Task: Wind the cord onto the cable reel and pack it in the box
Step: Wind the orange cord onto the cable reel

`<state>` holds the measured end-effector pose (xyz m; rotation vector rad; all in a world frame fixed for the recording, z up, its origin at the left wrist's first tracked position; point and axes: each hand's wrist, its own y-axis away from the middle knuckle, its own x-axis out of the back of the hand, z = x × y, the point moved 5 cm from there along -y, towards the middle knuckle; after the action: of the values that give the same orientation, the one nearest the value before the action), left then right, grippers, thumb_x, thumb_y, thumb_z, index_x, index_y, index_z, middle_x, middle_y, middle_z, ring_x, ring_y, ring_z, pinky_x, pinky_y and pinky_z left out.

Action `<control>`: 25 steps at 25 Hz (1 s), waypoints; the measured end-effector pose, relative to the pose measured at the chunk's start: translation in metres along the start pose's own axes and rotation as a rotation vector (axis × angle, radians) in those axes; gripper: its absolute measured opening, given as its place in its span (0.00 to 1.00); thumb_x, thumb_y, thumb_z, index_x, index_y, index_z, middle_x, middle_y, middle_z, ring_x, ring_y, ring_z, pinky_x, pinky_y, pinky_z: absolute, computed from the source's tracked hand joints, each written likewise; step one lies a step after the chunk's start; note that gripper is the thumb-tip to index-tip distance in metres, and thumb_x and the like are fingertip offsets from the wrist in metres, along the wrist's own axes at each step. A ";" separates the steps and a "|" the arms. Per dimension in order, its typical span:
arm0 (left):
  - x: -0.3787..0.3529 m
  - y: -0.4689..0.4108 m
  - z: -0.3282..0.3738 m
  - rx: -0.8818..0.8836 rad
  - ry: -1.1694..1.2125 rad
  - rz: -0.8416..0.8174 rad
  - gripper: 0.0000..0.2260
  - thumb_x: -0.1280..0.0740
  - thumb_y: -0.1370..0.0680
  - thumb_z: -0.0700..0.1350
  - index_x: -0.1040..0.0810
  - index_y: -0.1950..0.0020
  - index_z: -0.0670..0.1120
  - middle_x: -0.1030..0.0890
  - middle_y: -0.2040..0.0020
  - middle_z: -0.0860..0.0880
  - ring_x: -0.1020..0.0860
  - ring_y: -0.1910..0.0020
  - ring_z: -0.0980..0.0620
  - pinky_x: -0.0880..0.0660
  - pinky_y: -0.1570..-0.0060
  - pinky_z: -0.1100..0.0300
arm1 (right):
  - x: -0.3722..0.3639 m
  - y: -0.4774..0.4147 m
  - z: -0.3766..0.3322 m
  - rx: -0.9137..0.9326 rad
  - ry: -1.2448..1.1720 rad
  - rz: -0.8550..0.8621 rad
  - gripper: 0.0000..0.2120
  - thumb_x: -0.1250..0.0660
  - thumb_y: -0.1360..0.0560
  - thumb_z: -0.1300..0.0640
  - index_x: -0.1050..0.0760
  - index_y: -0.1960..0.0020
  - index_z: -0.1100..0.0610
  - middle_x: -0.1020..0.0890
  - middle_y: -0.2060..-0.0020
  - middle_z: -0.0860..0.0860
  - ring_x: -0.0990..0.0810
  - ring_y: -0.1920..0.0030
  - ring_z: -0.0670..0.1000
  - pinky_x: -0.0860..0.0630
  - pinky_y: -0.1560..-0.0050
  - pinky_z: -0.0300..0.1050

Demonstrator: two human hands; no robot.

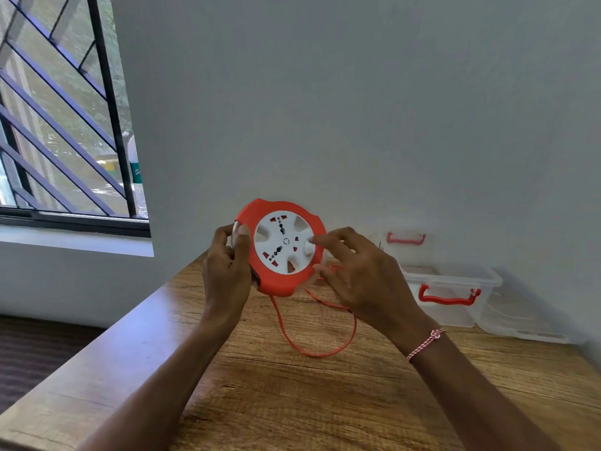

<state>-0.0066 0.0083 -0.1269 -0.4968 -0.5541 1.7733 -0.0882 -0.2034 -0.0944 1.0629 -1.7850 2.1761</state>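
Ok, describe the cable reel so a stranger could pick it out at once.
Start at the wooden table against the grey wall. Held above it, the left hand gripping its edge, is the cable reel. It is a round orange disc with a white socket face, unlike the clear boxes at the right.

1. A white container [134, 157] stands at the right edge of the window [65, 125], partly hidden by the corner of the wall [357, 92]. Round it runs a green band with white lettering that begins with "S". The wall cuts off the rest of the word, so it cannot be read.
2. The cable reel [280, 247] bears a small ring mark at the middle of its white face. Any lettering there is too small to tell.
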 end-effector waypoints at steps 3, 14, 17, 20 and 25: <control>-0.009 0.009 0.010 -0.138 -0.057 -0.094 0.15 0.40 0.18 0.61 0.27 0.38 0.55 0.14 0.57 0.62 0.13 0.60 0.58 0.18 0.69 0.64 | -0.008 0.001 -0.013 0.124 0.204 -0.091 0.29 0.26 0.23 0.45 0.29 0.25 0.48 0.20 0.36 0.57 0.15 0.45 0.57 0.14 0.61 0.52; -0.013 0.021 0.023 -0.343 -0.194 -0.057 0.18 0.43 0.19 0.68 0.28 0.37 0.59 0.17 0.57 0.63 0.15 0.62 0.61 0.14 0.64 0.54 | -0.002 -0.002 -0.021 0.040 0.141 -0.051 0.30 0.25 0.26 0.40 0.24 0.28 0.50 0.12 0.45 0.55 0.11 0.52 0.57 0.15 0.53 0.51; -0.015 0.025 0.027 -0.358 -0.176 -0.037 0.18 0.44 0.19 0.70 0.28 0.37 0.61 0.17 0.59 0.61 0.14 0.63 0.58 0.15 0.66 0.53 | -0.001 -0.002 -0.016 -0.351 -0.187 0.065 0.29 0.29 0.28 0.33 0.24 0.36 0.51 0.13 0.52 0.46 0.13 0.62 0.46 0.18 0.65 0.35; -0.018 0.029 0.027 -0.360 -0.165 -0.034 0.14 0.43 0.18 0.68 0.29 0.38 0.64 0.16 0.61 0.57 0.15 0.63 0.56 0.15 0.67 0.50 | -0.028 0.010 -0.008 -0.917 -0.891 0.017 0.24 0.28 0.26 0.36 0.28 0.42 0.52 0.13 0.66 0.47 0.15 0.73 0.47 0.25 0.77 0.35; -0.019 0.025 0.022 -0.259 -0.125 -0.032 0.16 0.42 0.18 0.66 0.27 0.40 0.58 0.17 0.57 0.71 0.15 0.61 0.65 0.20 0.70 0.67 | -0.012 0.004 0.005 -0.655 -0.376 -0.003 0.23 0.31 0.27 0.31 0.24 0.47 0.49 0.13 0.56 0.46 0.15 0.66 0.45 0.19 0.68 0.37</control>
<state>-0.0342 -0.0185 -0.1236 -0.5542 -0.8816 1.7183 -0.0794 -0.2049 -0.1039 1.3259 -2.3897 1.2567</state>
